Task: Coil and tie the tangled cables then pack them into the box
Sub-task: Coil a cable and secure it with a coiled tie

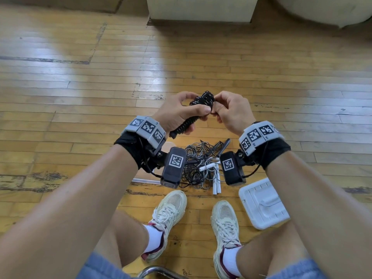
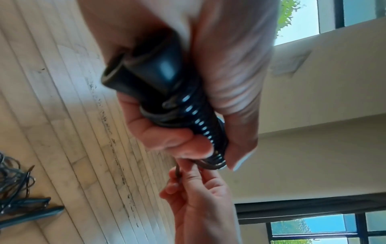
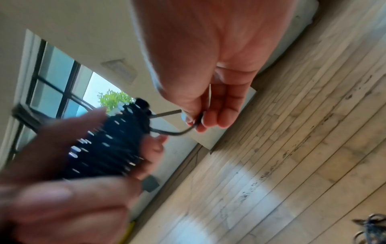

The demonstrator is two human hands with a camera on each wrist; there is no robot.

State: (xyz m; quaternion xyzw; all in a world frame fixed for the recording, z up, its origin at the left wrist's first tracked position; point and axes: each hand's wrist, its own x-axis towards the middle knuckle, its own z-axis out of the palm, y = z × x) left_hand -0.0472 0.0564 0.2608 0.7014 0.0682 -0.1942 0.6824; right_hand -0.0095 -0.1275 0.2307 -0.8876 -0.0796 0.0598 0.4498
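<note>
The left hand (image 1: 177, 113) is wrapped around a tightly wound black cable bundle (image 1: 193, 115), held up over the wooden floor (image 1: 80, 87). The right hand (image 1: 231, 111) pinches the bundle's loose end (image 3: 177, 132) between thumb and fingertips, just beside the bundle's top. Below, near the white sneakers (image 1: 169, 218), lies a tangled cable pile (image 1: 199, 166); right of it, what looks like a white box lid (image 1: 263, 204).

Black coiled cable (image 1: 193, 115), white box lid (image 1: 263, 204), yellow-brown wood floor (image 1: 80, 93), black & white square marks on wrist bands (image 1: 148, 127).
</note>
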